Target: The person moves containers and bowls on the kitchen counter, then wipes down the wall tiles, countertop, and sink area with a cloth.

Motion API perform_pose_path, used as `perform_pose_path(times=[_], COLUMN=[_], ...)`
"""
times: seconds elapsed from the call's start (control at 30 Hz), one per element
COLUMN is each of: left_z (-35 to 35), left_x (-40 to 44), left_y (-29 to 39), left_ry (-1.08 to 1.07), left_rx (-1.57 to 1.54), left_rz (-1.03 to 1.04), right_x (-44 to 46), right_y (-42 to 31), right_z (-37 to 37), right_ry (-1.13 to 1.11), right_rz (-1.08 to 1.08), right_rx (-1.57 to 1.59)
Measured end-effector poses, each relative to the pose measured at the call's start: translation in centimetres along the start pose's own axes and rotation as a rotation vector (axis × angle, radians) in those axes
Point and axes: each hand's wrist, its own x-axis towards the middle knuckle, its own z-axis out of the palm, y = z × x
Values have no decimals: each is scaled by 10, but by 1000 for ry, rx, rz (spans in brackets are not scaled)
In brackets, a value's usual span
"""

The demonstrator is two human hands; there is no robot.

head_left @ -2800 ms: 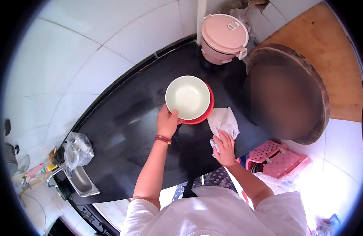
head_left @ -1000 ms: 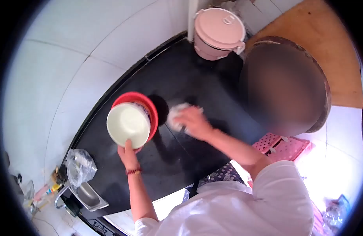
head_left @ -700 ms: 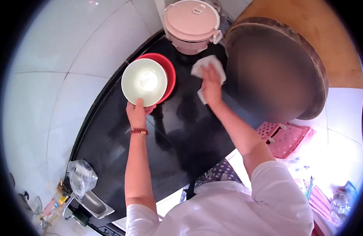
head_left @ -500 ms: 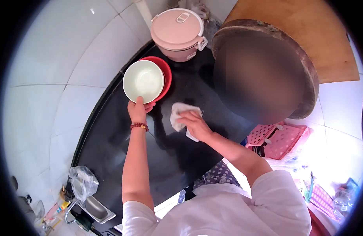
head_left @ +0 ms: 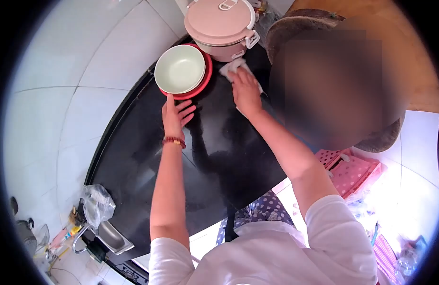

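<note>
A pale green bowl (head_left: 180, 69) rests in a red bowl or basin (head_left: 207, 78) on the black countertop (head_left: 148, 161), close to the tiled wall. My left hand (head_left: 175, 116), with a red bead bracelet at the wrist, is just below the bowls with its fingers spread. Its thumb tip is at the red rim; I cannot tell whether it touches. Beneath my right hand (head_left: 246, 90) a crumpled white cloth (head_left: 231, 68) is pressed on the counter, near the base of the pink rice cooker (head_left: 219, 28).
A large round object (head_left: 295, 23) with a blurred face leans at the right against a wooden board (head_left: 424, 61). Pink dotted baskets (head_left: 355, 173) are low on the right. At lower left are a clear plastic bag (head_left: 98, 204) and a small metal sink (head_left: 115, 237).
My right hand has slid the cloth forward across the counter toward the rice cooker. The bowls have moved toward the wall and cooker, and my left hand has let go of them, fingers spreading.
</note>
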Motion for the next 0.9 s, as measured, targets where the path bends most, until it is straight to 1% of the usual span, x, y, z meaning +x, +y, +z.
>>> perform_pose_path(times=[0.03, 0.07, 0.1, 0.17, 0.23, 0.3, 0.37, 0.43, 0.47, 0.5, 0.53, 0.6, 0.63, 0.67, 0.7, 0.77, 0.83, 0.9], left_z=[-6, -13, -19, -39, -64, -87, -113, -144, -159, -172, -183, -205, -209, -211, -218, -192, -207, -239], left_x=[-5, -12, -24, -50, -81, -120, -160, -191, -207, -217, -222, -234, -240, -240, -245, -254, -264, -278], left_y=[-13, -24, -34, -56, -81, -95, -109, -133, -147, -161, -175, -212, -224, -235, -245, -202, -200, -207], left_ry=[44, 88, 121, 152, 238, 313, 382, 451, 488, 519, 546, 524, 508, 455, 427, 367, 302, 235], left_rx=[-29, -59, -75, -85, -64, -31, 10, 37, 16, -10, -37, -1, 15, 37, 16, -36, 0, 35], left_rz=[15, 33, 24, 17, 4, -37, -59, -90, -129, -161, -190, -206, -218, -175, -176, -168, -133, -94], right_x=[-5, -8, -17, -55, -70, -65, -43, -11, -3, 4, 4, -7, -18, -29, -41, -72, -103, -134], right_y=[-3, -8, -15, -33, -68, -72, -46, -3, 14, 23, 25, 20, 13, 6, -3, -25, -45, -71], right_z=[3, 3, 5, 33, -1, -22, -24, -24, -24, -23, -19, -12, -12, -14, -16, -21, -18, -3], right_ry=[19, -18, -56, -192, -528, -330, -164, -90, -45, 6, 7, 0, -21, -33, -45, -49, -16, 72], right_rz=[-70, -134, -195, -353, -473, -399, -293, -207, -198, -195, -198, -198, -197, -199, -200, -152, -73, 19], right_rx=[66, 157, 251, 555, 634, 697, 712, 599, 460, 316, 274, 183, 204, 222, 238, 193, 151, 118])
